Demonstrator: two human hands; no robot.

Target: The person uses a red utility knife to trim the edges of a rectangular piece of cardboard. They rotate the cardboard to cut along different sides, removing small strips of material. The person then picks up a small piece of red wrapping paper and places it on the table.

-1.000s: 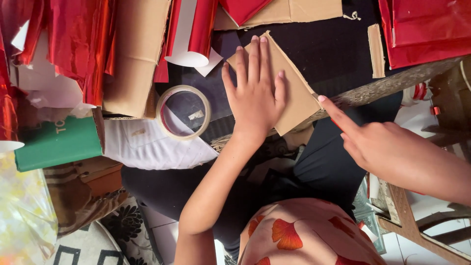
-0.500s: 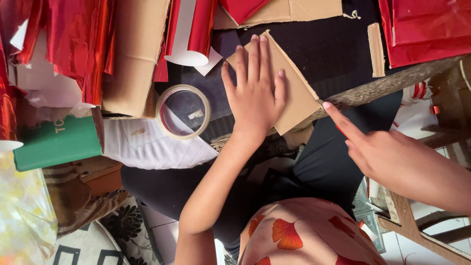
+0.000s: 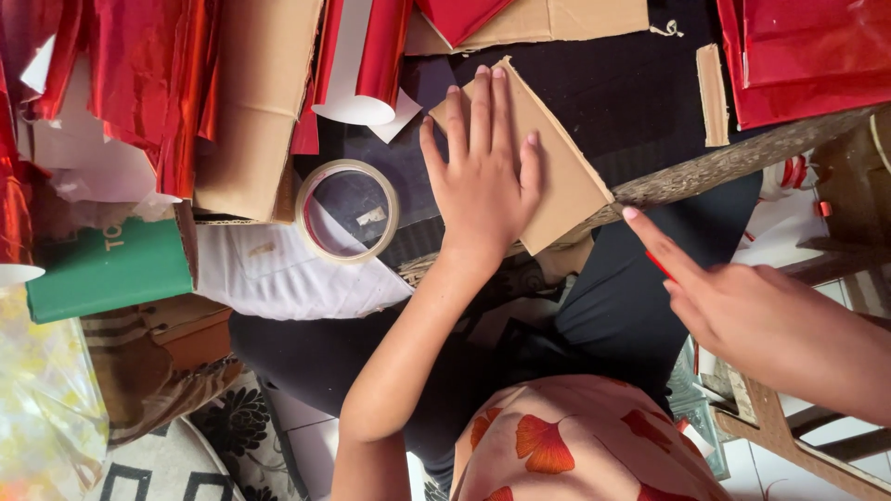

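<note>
My left hand [image 3: 483, 181] lies flat, fingers spread, on a brown cardboard piece [image 3: 566, 176] that rests on a dark surface [image 3: 631, 88]. My right hand [image 3: 752, 311] comes in from the right, just off the cardboard's near corner, with its index finger stretched toward it. A thin red object [image 3: 657, 264] shows under that finger, and what it is cannot be made out. A roll of clear tape [image 3: 347, 211] lies just left of my left hand.
Red foil sheets [image 3: 139, 74] and a foil roll [image 3: 367, 65] lie at the top left, with more red foil [image 3: 807, 56] at the top right. A tall cardboard box [image 3: 255, 102], a green box [image 3: 107, 269] and a cardboard strip [image 3: 710, 93] lie around.
My right hand has drawn back slightly to the right, away from the cardboard's corner. My left hand has stayed pressed on the cardboard.
</note>
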